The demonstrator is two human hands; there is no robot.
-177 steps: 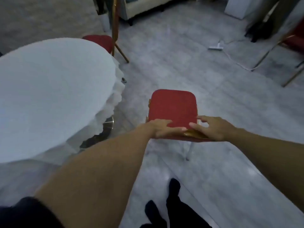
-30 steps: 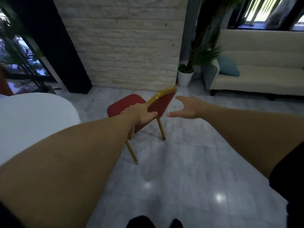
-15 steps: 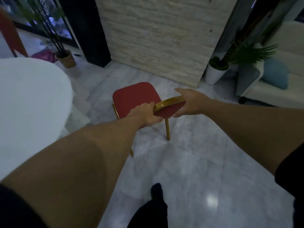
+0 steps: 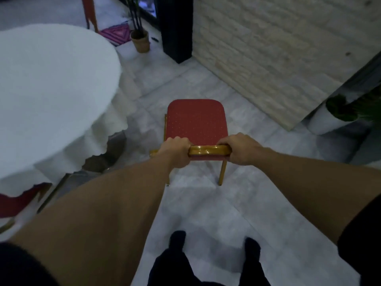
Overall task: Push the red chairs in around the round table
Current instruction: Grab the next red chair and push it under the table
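Observation:
A red chair (image 4: 196, 120) with a gold frame stands on the floor in front of me, its seat pointing away. My left hand (image 4: 175, 150) grips the left end of its gold top rail and my right hand (image 4: 240, 148) grips the right end. The round table (image 4: 47, 85) under a white cloth fills the left side, apart from this chair by a strip of floor. Another red chair (image 4: 18, 200) shows at the lower left, partly under the cloth. A third red chair back (image 4: 89, 11) rises beyond the table.
A pale brick wall (image 4: 278, 48) runs at the right behind the chair. A white plant pot (image 4: 325, 122) stands at the far right and a brown pot (image 4: 141, 41) near a dark pillar (image 4: 176, 27). My feet (image 4: 212, 248) stand on grey tile floor.
I have stepped squarely behind the chair. My right hand has closed on the top rail beside my left, and the chair now faces straight away from me.

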